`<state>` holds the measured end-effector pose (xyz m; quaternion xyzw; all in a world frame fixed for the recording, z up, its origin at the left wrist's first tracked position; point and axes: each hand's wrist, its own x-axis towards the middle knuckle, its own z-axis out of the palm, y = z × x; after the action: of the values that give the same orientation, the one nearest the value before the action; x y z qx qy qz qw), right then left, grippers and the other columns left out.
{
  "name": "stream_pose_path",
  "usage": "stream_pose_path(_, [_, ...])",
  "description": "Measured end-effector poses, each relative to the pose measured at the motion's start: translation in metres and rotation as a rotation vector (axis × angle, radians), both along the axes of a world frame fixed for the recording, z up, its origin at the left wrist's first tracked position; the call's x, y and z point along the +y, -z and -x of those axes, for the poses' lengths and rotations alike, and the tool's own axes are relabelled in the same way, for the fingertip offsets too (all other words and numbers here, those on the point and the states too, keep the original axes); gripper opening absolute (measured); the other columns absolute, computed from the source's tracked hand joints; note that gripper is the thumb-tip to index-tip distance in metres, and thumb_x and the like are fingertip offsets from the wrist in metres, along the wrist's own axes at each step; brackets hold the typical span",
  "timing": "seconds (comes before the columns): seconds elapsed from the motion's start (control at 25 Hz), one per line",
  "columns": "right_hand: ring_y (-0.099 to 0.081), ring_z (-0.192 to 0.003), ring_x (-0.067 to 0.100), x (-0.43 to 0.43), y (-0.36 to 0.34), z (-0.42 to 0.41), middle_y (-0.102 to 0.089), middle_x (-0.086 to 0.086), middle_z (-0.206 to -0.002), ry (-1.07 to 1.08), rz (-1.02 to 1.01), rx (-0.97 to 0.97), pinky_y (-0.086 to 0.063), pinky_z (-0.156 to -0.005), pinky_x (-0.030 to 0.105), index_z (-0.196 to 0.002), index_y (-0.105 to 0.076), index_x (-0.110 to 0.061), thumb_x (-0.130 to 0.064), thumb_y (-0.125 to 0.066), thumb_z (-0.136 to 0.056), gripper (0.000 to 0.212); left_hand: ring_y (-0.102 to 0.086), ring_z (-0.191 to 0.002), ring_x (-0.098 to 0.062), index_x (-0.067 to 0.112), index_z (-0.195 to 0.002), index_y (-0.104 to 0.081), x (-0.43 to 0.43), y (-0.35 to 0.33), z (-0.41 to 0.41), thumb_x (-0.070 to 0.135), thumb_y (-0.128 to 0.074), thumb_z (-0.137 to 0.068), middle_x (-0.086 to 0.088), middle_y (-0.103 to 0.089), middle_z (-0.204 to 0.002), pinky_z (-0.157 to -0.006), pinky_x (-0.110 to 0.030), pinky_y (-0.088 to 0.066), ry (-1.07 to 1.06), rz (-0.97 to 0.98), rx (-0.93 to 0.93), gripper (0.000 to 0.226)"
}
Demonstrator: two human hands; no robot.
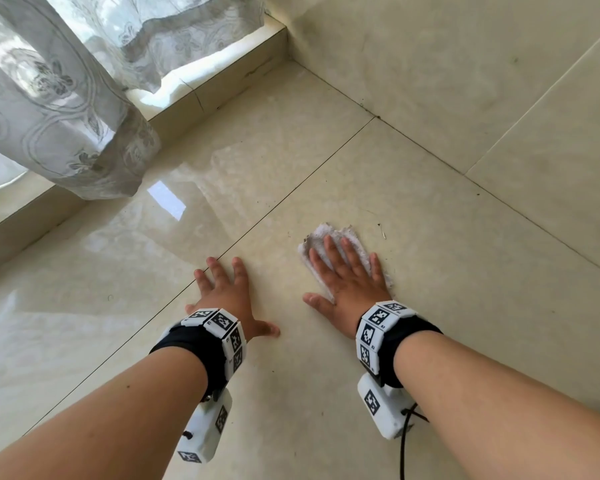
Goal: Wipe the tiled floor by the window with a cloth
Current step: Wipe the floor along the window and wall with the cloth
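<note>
Presses a white cloth flat to the tiled floor under the right hand, fingers straight and spread. Rests the left hand, likewise splayed, on tile just beside it, holding nothing.

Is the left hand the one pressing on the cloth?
No, the left hand lies flat on bare beige floor tile; the frayed white cloth sits under the right hand.

Glossy, smooth cream tiled floor mirrors window light; on it a rough, fuzzy white cloth, near sheer embroidered curtain
</note>
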<state>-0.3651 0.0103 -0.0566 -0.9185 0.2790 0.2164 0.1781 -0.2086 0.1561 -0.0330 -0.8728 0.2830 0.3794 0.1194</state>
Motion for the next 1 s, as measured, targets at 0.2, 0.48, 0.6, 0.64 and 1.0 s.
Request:
stream_pose_path(0.2, [0.043,-0.133,0.007,-0.025,0.001,0.005,0.049,-0.022,-0.141,0.109,-0.014,0.005,0.028,-0.105,0.046,-0.14,0.032,-0.048,-0.076,-0.015,-0.087,0.076,0.023,-0.146,-0.038,0.023,-0.149,0.027,-0.007,-0.003,-0.001,0.071,-0.08,-0.055,-0.013,0.035,-0.155,-0.113,-0.063,-0.024,-0.001,0.01,0.013,0.15])
stream_pose_path(0.48, [0.035,-0.14,0.011,-0.058,-0.002,0.018,0.039,-0.017,-0.15,0.263,0.024,0.06,0.015,-0.113,0.05,-0.144,0.027,-0.046,-0.077,-0.016,-0.086,0.078,0.023,-0.146,-0.038,0.022,-0.15,0.026,-0.015,-0.001,0.0,0.071,-0.08,-0.055,-0.013,0.035,-0.155,-0.112,-0.063,-0.026,0.004,0.018,0.017,0.151])
stream_pose_path(0.6, [0.033,-0.141,0.011,-0.069,-0.007,0.024,0.038,-0.017,-0.151,0.341,0.045,0.077,0.013,-0.114,0.05,-0.145,0.025,-0.045,-0.076,-0.018,-0.088,0.078,0.022,-0.146,-0.038,0.023,-0.15,0.026,-0.017,0.001,0.001,0.072,-0.08,-0.054,-0.013,0.035,-0.155,-0.112,-0.064,-0.026,-0.002,0.021,0.021,0.151])
stream_pose_path(0.64, [0.033,-0.141,0.011,-0.072,-0.008,0.023,0.038,-0.016,-0.152,0.365,0.045,0.079,0.013,-0.114,0.051,-0.146,0.024,-0.044,-0.075,-0.018,-0.088,0.078,0.023,-0.146,-0.038,0.023,-0.15,0.026,-0.017,0.001,0.001,0.072,-0.08,-0.054,-0.013,0.035,-0.155,-0.112,-0.064,-0.026,-0.005,0.022,0.024,0.151])
stream_pose_path(1.0, [0.041,-0.137,0.017,-0.055,-0.006,-0.006,0.046,-0.009,-0.147,0.365,-0.002,0.112,0.02,-0.11,0.054,-0.138,0.037,-0.037,-0.082,-0.015,-0.082,0.089,0.023,-0.145,-0.039,0.024,-0.149,0.027,-0.015,0.0,-0.013,0.071,-0.08,-0.054,-0.013,0.036,-0.154,-0.111,-0.066,-0.024,-0.019,-0.012,0.01,0.151])
